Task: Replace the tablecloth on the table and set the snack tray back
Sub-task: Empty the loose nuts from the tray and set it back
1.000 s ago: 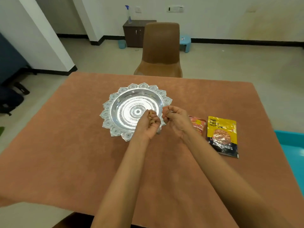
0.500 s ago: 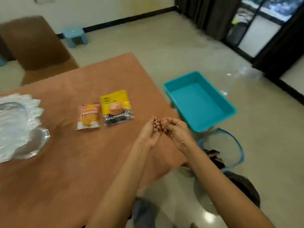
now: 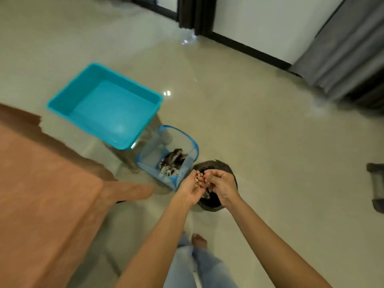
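Two slips look possible from here. Some small tan bits (image 3: 197, 181) could miss the dark bin (image 3: 209, 207) under the fingers and scatter on the floor, because the left hand (image 3: 190, 190) hangs over the bin's near-left edge. They could also drop into the blue mesh basket (image 3: 193, 146) just left of the fingers.

The left hand is cupped, its fingers curled up around the bits. The right hand (image 3: 223, 183) is bent inward, its fingers (image 3: 209, 176) touching the left ones; I cannot tell whether it pinches any bits itself.

The tablecloth (image 3: 41, 194) covers the worktop well left of the fingers. The snack tray is out of view.
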A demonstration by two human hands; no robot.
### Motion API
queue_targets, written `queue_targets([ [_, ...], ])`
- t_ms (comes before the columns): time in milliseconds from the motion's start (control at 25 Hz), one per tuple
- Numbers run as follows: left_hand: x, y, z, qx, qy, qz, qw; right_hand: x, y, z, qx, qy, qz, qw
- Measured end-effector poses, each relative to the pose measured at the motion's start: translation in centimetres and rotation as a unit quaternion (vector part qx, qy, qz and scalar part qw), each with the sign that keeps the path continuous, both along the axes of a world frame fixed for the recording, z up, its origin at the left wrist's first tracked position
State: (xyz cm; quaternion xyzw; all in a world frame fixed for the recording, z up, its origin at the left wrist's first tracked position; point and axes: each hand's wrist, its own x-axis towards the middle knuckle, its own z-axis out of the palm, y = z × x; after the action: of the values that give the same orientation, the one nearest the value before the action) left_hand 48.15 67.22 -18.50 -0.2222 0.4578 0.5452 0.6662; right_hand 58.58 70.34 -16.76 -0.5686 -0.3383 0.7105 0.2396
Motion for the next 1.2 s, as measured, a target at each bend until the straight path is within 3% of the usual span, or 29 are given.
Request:
queue_targets([
  [200,7.7,4.1,-4.9,-0.088,0.004,-0.101,0.991,8.5,1.7,-5.2,-0.054,-0.102,-0.11,0.987],
  [400,12.4,8.4,-13.6,-0.103,0.082,-0.236,0.963,12.8,4.2,-15.4,-0.106,-0.112,-0.213,0.965],
  [560,11.5,10.3,-22.9,-0.127,0.093,-0.252,0.955,11.8,6.4,-24.7,-0.145,-0.108,-0.253,0.95],
  [800,12.5,9.8,-31.5,-0.117,0.034,-0.265,0.957,13.0,5.9,-33.1,-0.138,-0.084,-0.225,0.961],
  [880,13.0,9.4,-32.1,-0.107,0.013,-0.257,0.96,12.7,4.7,-34.2,-0.095,-0.095,-0.2,0.97],
  [1000,13.9,9.6,-31.9,-0.092,0.0,-0.266,0.959,12.0,2.5,-34.0,0.033,-0.079,-0.054,0.995],
  [1120,14.2,10.4,-31.7,-0.055,0.028,-0.274,0.96,11.9,1.8,-34.6,0.102,-0.137,0.093,0.981],
  [1200,14.3,10.7,-30.9,-0.038,0.062,-0.294,0.953,11.9,2.4,-34.6,0.058,-0.166,0.006,0.984],
])
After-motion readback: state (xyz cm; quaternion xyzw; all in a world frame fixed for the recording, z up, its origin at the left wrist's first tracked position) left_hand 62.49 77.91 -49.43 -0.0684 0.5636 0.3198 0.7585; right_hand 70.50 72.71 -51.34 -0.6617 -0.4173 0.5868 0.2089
